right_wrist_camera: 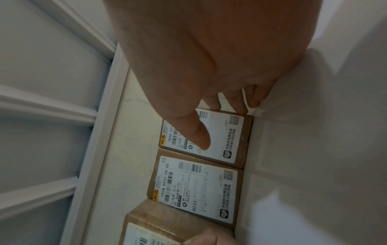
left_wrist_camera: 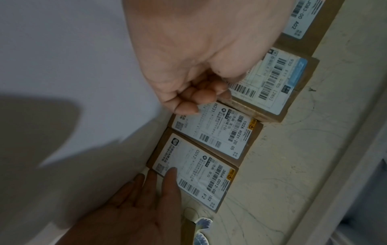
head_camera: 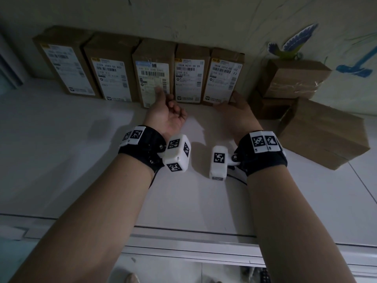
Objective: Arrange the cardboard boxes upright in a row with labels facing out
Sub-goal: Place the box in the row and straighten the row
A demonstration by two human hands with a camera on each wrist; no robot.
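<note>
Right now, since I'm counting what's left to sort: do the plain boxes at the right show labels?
No: the stacked boxes at the right show only bare cardboard and tape.

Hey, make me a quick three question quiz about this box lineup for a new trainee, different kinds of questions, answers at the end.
1. True or false: the right hand has lifted the rightmost labelled box off the white surface.
2. How many boxes stand in the row against the wall with labels facing out?
3. Multiple choice: the left hand is A) gripping a box, B) holding nothing, fingers loosely curled, C) flat on the surface.

Key
1. False; the box stands on the surface, and straight fingers reach its lower right edge.
2. Five.
3. B.
</note>
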